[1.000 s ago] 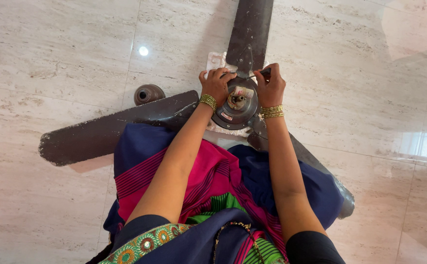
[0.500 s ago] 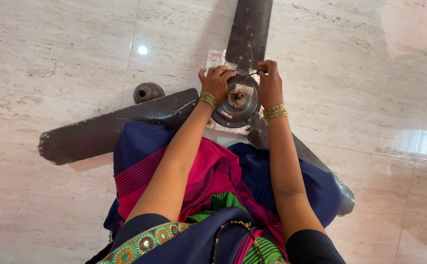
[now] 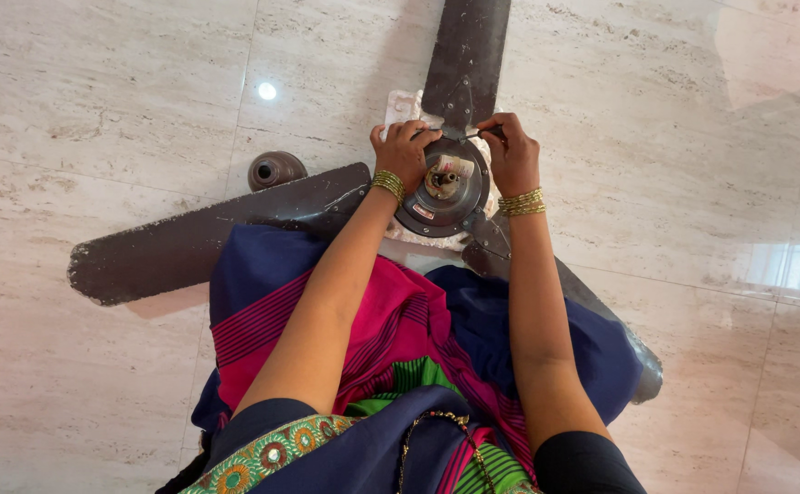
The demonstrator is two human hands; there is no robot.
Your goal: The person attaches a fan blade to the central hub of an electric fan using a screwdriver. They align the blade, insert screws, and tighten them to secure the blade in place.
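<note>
Pale, glossy marble floor (image 3: 98, 101) fills the view, and a dark brown ceiling fan lies flat on it with its round motor housing (image 3: 443, 192) facing up, right in front of the seated person's knees.

At the far rim of that housing, the right hand (image 3: 513, 157) is pinched closed around a slim screwdriver (image 3: 481, 134), thumb and fingers bunched on the handle; the thin shaft points left toward the bracket where the far blade (image 3: 466, 55) joins the housing. The exact tip is too small to make out. The left hand (image 3: 405, 154) curls over the housing's left rim, fingers bent down onto the metal near the same bracket. It grasps the rim rather than any loose thing, and likely steadies the fan so that it does not turn under the tool's pressure.

Under the housing sits a white foam pad (image 3: 404, 108), showing at its far left and near edges, probably there to cushion the motor and keep it off the stone. One blade (image 3: 208, 240) runs out to the left of the housing, another (image 3: 592, 316) runs toward the person's right, partly beneath the blue and pink clothing. Left of the housing, beyond the left blade, a small brown domed cover (image 3: 276, 170) stands alone on the floor, apart from everything else.
</note>
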